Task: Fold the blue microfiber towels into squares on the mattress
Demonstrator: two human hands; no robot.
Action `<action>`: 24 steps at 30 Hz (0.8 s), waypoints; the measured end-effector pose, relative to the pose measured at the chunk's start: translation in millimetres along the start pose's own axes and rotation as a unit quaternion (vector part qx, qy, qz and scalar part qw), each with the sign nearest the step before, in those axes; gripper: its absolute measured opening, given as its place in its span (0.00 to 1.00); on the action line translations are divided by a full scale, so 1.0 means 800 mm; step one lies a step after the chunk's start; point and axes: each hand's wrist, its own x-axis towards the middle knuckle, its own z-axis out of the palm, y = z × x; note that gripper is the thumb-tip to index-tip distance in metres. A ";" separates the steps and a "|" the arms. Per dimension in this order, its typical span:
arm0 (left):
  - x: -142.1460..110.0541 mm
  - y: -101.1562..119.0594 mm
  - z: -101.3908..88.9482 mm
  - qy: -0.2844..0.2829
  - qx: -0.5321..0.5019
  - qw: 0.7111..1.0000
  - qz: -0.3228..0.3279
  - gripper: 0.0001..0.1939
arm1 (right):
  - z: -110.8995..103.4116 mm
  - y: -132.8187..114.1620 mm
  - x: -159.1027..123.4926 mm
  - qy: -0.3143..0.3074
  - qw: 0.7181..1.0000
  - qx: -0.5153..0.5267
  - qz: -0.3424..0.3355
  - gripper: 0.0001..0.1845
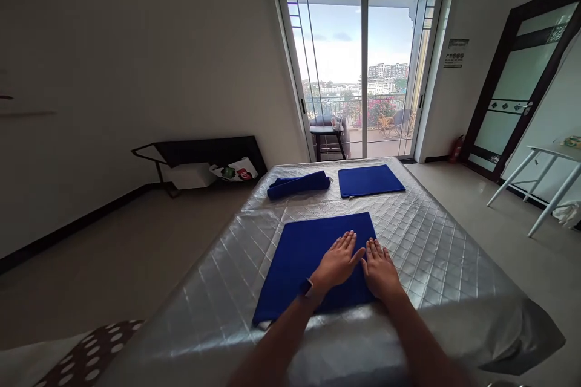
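A broad, silver, quilted surface (436, 254) is spread across the middle of the room. Toward its near edge, between the two near corners, a flat, royal-blue, rectangular fabric piece (299, 260) is laid. Along the far edge, right of centre, a smaller flat blue fabric rectangle (370, 181) is set; by the far left corner, a loosely rolled blue fabric bundle (299, 185) is placed. The left hand (340, 263) is rested palm-down over the rectangular fabric piece, and the right hand (380, 269) is held along its right side. Nothing is gripped by either; fingers are kept straight and together. How hard the fabric is pressed cannot be told. If the palms were slid unevenly, creases could be pushed in, or the piece could be skewed on the smooth-looking surface. Fabric could also be snagged by the dark wristband (306, 286).
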 end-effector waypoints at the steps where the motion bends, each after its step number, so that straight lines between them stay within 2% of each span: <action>1: 0.011 0.008 0.005 -0.010 0.002 1.000 0.017 0.36 | 0.001 0.001 0.001 0.001 1.000 0.000 -0.002 0.33; 3: 0.021 0.011 0.017 -0.014 0.010 0.999 0.029 0.35 | 0.004 0.003 0.002 0.002 1.000 0.003 -0.004 0.33; 6: 0.013 -0.016 0.030 0.006 0.023 1.000 0.004 0.36 | 0.005 0.003 0.003 0.004 1.000 0.006 -0.001 0.33; 8: -0.003 -0.050 0.032 0.012 0.035 0.999 -0.023 0.36 | 0.005 0.003 0.003 0.000 1.000 0.005 0.003 0.33; 13: -0.050 -0.159 0.026 0.022 0.071 0.989 -0.127 0.37 | 0.002 0.001 0.002 -0.013 1.000 -0.006 0.010 0.34; 16: -0.069 -0.204 0.028 0.050 0.073 0.980 -0.181 0.39 | 0.000 0.002 0.001 -0.023 0.999 -0.023 0.015 0.34; 19: -0.074 -0.217 0.034 0.057 0.050 0.974 -0.215 0.42 | -0.006 0.003 0.001 -0.045 0.998 -0.050 0.020 0.34; 24: -0.068 -0.207 0.036 0.055 0.018 0.973 -0.224 0.45 | -0.036 -0.004 0.032 -0.041 0.996 -0.078 -0.005 0.35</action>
